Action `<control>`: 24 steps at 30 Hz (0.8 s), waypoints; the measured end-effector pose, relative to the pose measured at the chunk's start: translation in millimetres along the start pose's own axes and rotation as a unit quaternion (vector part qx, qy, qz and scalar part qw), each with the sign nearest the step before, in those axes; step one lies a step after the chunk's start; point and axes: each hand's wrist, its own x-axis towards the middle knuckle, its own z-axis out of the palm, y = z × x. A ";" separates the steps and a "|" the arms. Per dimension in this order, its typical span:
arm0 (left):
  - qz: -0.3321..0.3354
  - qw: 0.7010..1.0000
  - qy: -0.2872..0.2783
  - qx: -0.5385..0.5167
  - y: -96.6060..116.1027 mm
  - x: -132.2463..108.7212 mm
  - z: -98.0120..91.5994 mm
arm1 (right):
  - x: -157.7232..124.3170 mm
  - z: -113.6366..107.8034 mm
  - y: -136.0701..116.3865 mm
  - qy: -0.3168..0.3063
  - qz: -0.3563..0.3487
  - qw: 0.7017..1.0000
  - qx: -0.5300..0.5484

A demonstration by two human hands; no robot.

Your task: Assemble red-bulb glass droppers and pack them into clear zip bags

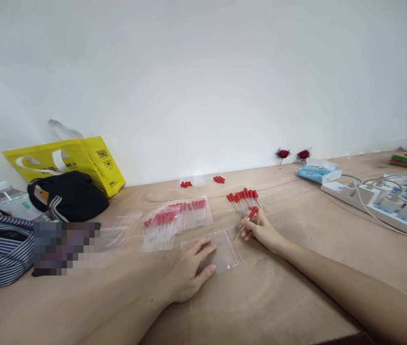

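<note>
My left hand (194, 268) lies with fingers spread on a clear zip bag (221, 249), pressing its left part to the table. The bag looks flat, its red-striped mouth facing right. Just beyond that mouth, my right hand (261, 231) is closed on a dropper (252, 213) with a red rubber bulb. The dropper's thin tip slants down toward the bag's mouth, apart from my left hand. Behind my right hand lies a row of several red-bulbed droppers (242, 195). Left of them, filled zip bags (165, 220) of droppers overlap each other.
Zip bags (117, 232) without droppers lie at left, near a striped bag (2, 249), a black pouch (77, 196), a bottle (9, 199) and a yellow bag (106, 167). Red bulbs (219, 179) lie by the wall. A tissue pack (318, 173) and power strip (383, 208) stand right.
</note>
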 end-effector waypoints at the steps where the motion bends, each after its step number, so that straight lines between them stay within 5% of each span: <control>1: -0.001 1.000 0.000 -0.002 0.0 0.0 -0.1 | -0.8 0.0 0.2 -0.002 0.001 1.000 -0.003; 8: -0.014 0.999 -0.021 -0.041 -1.6 -0.5 -5.6 | -7.5 6.0 0.5 -0.001 0.002 1.000 0.023; 14: -0.008 0.999 -0.020 -0.050 -2.3 0.8 -6.5 | -4.3 3.1 3.1 -0.082 0.069 0.989 0.098; 19: 0.001 0.999 -0.006 -0.054 -3.3 1.0 -4.3 | -3.1 -1.9 4.0 -0.150 0.066 0.986 0.009; 24: -0.003 0.998 0.001 -0.057 -5.6 0.5 -2.3 | -6.3 -3.5 0.7 -0.129 0.047 0.990 -0.016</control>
